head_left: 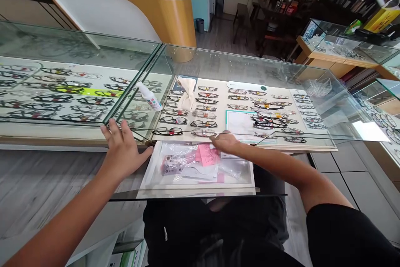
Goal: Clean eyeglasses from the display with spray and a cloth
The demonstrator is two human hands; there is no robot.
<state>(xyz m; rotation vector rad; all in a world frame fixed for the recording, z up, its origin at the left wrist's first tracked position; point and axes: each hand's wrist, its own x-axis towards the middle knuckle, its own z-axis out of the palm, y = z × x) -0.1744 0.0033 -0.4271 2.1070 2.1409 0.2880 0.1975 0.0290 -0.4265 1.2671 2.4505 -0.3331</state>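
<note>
My left hand point(120, 150) has its fingers apart, the fingertips resting at the front edge of the glass display case near the corner joint. A pulled-out white drawer point(150, 181) lies in front of me, holding clear plastic packets point(175, 165), a pink card point(208, 154) and white papers point(200, 172). My right hand point(225, 141) reaches over the back of this drawer, beside the pink card and just below the front row of eyeglasses point(203, 132). Its fingers are mostly hidden, so what they touch is unclear.
Rows of eyeglass frames point(208, 101) lie inside the glass case point(250, 65). A white bottle point(149, 96) and a cream cloth point(187, 94) are at its left side. Another case point(62, 36) adjoins on the left. A wooden counter point(178, 21) stands behind.
</note>
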